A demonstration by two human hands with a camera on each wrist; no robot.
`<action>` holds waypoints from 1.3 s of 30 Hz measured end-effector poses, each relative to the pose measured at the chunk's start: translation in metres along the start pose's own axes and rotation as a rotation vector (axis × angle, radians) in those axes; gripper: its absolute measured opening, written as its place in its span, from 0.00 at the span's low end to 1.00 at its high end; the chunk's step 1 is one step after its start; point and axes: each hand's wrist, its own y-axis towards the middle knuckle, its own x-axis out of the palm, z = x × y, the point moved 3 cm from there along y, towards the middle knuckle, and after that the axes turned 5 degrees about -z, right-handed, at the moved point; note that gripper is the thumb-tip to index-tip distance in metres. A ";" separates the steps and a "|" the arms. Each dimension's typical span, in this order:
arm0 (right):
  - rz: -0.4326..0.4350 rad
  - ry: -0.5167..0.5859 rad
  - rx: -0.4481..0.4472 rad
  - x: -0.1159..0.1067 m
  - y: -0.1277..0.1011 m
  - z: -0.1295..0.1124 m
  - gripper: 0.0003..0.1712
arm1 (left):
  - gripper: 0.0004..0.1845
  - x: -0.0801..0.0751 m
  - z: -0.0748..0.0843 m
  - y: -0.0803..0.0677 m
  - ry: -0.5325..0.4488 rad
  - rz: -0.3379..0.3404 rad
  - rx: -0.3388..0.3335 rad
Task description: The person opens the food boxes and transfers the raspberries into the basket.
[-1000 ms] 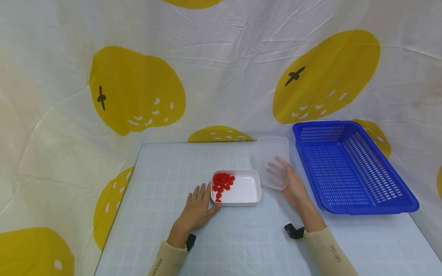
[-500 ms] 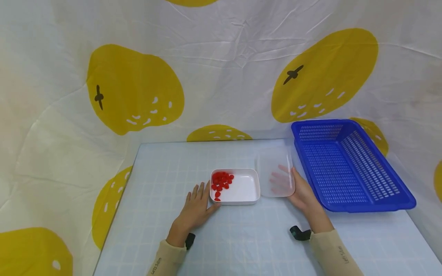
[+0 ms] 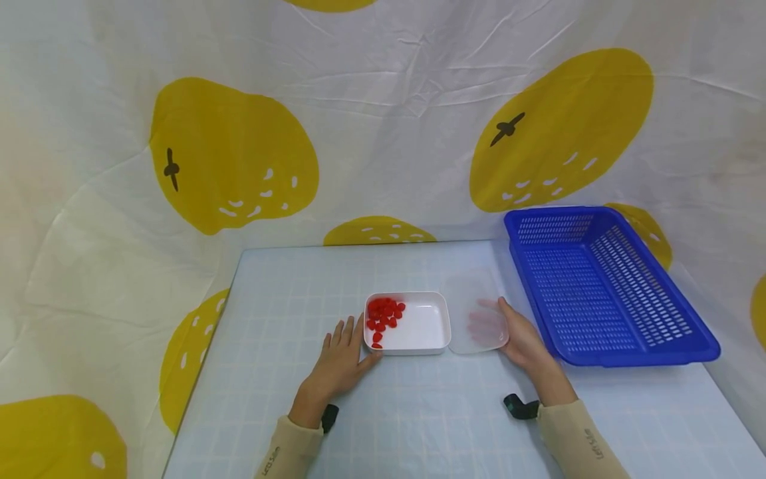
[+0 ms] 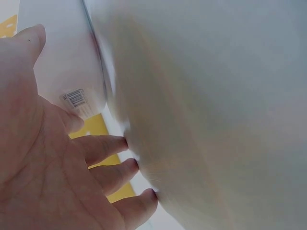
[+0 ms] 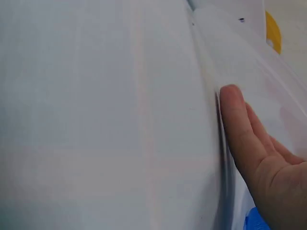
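Observation:
A white rectangular box [image 3: 425,322] stands on the table, with several small red pieces [image 3: 383,316] gathered at its left side. My left hand [image 3: 338,366] rests next to the box, its fingers spread and its thumb near the lower left corner; a barcode label [image 4: 76,98] shows in the left wrist view. My right hand [image 3: 526,339] holds a translucent lid [image 3: 469,293] by its right edge, just right of the box. Its fingers show faintly through the lid. The thumb's hold is partly hidden in the head view.
A blue perforated basket [image 3: 598,299] stands at the table's right side. A pale checked cloth [image 3: 299,279] covers the table. Behind it hangs a white curtain [image 3: 389,133] with large yellow fruit shapes.
My right hand has brought the lid lower and nearer, and it now appears flatter beside the box. My left hand and the red pieces have stayed put.

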 end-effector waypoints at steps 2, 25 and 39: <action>0.069 -0.118 -0.002 0.001 0.000 0.000 0.43 | 0.50 0.000 0.000 -0.001 -0.004 0.001 0.000; 0.322 -0.505 0.053 0.008 -0.012 -0.018 0.46 | 0.51 -0.001 0.000 -0.002 -0.027 0.013 0.014; 0.289 -0.562 -0.050 0.003 -0.014 -0.016 0.41 | 0.50 -0.001 0.001 -0.001 -0.019 0.009 0.006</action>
